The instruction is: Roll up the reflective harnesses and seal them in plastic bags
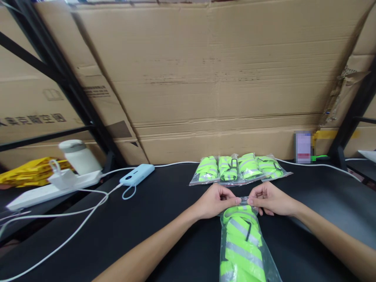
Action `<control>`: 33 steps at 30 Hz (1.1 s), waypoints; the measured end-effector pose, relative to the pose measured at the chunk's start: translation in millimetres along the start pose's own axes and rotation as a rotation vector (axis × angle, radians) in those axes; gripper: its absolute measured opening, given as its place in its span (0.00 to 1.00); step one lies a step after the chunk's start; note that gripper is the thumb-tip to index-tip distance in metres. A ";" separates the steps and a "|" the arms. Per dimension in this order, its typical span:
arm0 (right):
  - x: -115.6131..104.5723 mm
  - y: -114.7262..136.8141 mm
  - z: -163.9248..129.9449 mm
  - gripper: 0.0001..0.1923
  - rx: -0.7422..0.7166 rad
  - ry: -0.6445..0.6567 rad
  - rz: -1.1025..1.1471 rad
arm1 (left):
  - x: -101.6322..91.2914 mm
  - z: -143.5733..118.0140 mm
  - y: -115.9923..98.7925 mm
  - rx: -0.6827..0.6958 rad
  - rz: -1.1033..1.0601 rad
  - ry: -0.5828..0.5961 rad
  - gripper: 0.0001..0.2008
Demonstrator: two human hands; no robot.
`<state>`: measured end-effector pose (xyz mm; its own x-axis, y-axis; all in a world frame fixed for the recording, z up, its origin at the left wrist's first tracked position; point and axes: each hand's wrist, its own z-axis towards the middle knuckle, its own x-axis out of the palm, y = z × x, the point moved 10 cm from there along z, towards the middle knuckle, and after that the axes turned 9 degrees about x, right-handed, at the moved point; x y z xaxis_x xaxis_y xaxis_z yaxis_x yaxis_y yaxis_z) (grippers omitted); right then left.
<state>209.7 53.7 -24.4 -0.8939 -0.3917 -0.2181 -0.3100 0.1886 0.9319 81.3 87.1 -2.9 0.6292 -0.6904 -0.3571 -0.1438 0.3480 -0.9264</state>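
Observation:
A clear plastic bag lies lengthwise on the black table in front of me, holding folded neon-green straps with grey reflective bands. Its far end is pinched between the thumb and fingers of my left hand and my right hand. Both thumbs sit close together on the bag's top edge, one at each side of a short stretch of plastic. Just beyond my hands, several similar bags of green reflective straps rest in a row against the cardboard. The near end of the bag runs out of view.
A light-blue power bank with a white cable lies to the left. Farther left are a white power strip, a white bottle and yellow packages. A phone-like object leans at the back right. Cardboard walls the rear.

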 end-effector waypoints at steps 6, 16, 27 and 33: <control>-5.9 -4.9 2.3 0.19 -0.007 -0.018 0.002 | -9.3 -1.6 -1.9 -0.001 0.010 0.076 0.19; -7.0 -3.9 2.1 0.19 -0.015 -0.007 0.019 | -11.0 0.0 -7.5 0.071 0.035 0.082 0.19; -7.5 -4.1 2.7 0.20 0.002 -0.012 -0.012 | -5.5 0.3 -10.5 0.074 -0.015 0.036 0.18; -7.1 -1.9 2.1 0.20 0.007 -0.037 -0.008 | -5.5 0.2 -8.7 0.067 -0.026 0.031 0.18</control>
<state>215.9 58.0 -25.2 -0.9029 -0.3592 -0.2361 -0.3192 0.1924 0.9280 79.2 88.1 7.1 0.6082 -0.7185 -0.3375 -0.0757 0.3708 -0.9256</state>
